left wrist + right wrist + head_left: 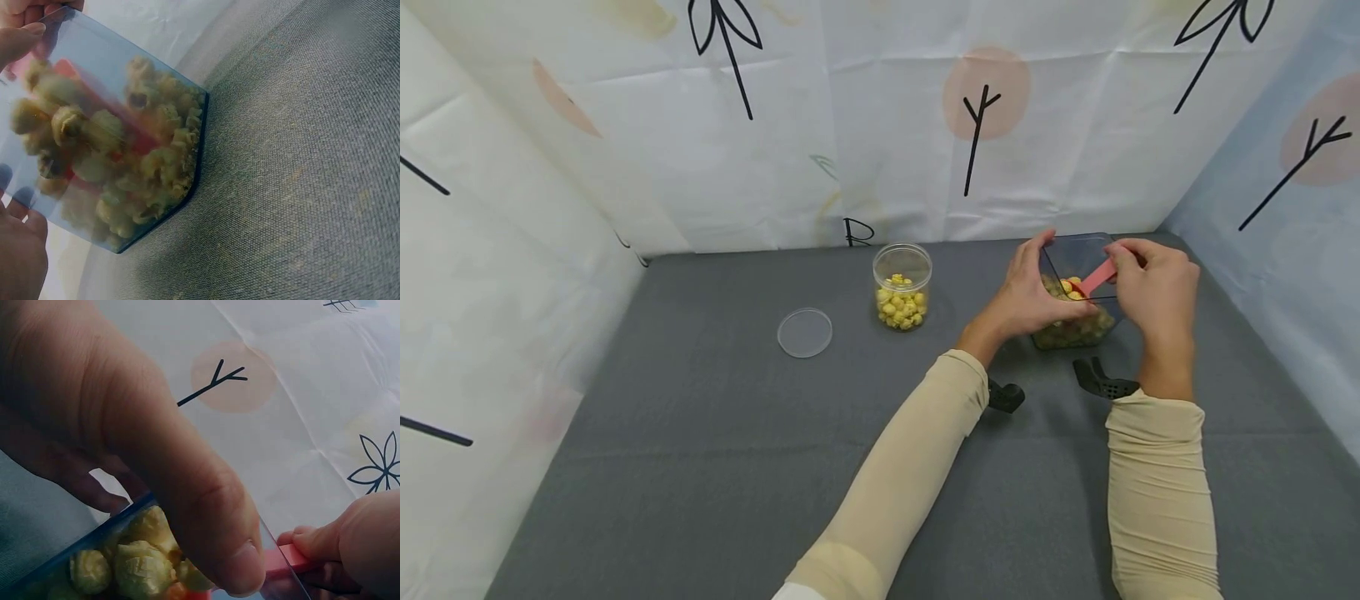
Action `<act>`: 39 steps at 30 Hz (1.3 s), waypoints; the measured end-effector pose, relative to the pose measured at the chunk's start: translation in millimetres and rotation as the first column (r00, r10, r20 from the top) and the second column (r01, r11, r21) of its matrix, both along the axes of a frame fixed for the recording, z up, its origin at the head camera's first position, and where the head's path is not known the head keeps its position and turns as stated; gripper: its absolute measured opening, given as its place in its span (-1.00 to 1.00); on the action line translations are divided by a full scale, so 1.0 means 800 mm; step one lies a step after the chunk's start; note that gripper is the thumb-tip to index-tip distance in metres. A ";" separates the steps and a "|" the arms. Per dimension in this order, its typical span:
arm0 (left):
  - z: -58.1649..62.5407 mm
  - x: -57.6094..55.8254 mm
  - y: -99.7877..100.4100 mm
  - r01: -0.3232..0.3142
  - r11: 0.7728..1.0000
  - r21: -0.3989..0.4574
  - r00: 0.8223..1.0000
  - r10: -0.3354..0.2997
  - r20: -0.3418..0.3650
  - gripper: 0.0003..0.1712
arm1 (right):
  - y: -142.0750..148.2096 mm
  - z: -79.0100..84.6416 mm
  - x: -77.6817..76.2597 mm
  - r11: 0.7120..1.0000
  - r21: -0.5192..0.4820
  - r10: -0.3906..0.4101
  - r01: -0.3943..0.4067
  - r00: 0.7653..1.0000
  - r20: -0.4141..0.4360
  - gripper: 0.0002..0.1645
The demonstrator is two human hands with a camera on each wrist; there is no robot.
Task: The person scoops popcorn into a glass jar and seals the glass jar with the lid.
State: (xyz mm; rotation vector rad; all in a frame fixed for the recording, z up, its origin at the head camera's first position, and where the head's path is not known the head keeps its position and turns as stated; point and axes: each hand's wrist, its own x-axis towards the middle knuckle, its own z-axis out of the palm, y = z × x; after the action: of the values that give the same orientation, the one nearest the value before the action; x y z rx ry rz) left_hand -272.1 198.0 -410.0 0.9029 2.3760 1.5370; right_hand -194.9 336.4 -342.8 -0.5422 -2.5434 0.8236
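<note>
On the right of the head view, a clear square plastic container (1078,337) of yellow popcorn stands on the grey cloth. My left hand (1037,292) grips it, thumb across the near side and fingers around the left side. My right hand (1161,287) pinches the handle of a pink scoop (1099,277), whose head is down inside the container. The left wrist view shows the scoop (106,103) through the wall, amid the popcorn (169,119). In the right wrist view my left thumb (234,550) covers part of the container, while my right hand (362,531) holds the pink handle.
Left of the container stands an uncovered clear round jar (902,287), partly filled with yellow popcorn. A clear round lid (804,333) lies flat farther left. Patterned white cloth walls (895,150) rise behind and beside the grey cloth surface (715,433).
</note>
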 end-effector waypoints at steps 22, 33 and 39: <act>-0.006 0.000 0.001 0.002 1.000 0.013 1.000 -0.002 -0.010 0.33 | 0.012 0.002 -0.002 0.898 -0.413 -0.193 0.152 0.979 -0.060 -0.44; -0.006 0.000 0.000 0.003 1.000 0.021 1.000 -0.003 -0.012 0.32 | 0.018 0.006 0.001 0.777 -0.591 -0.284 0.216 0.959 -0.023 -0.53; -0.005 0.000 0.000 0.004 1.000 0.026 1.000 -0.004 -0.009 0.32 | 0.023 0.005 0.001 0.749 -0.624 -0.291 0.221 0.957 -0.010 -0.70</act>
State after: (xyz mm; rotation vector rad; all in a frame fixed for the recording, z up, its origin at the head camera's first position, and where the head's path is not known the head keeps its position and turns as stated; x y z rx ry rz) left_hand -272.4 198.0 -413.7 0.9212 2.3640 1.5699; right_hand -194.2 354.9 -338.8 -0.9915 -1.9880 1.5394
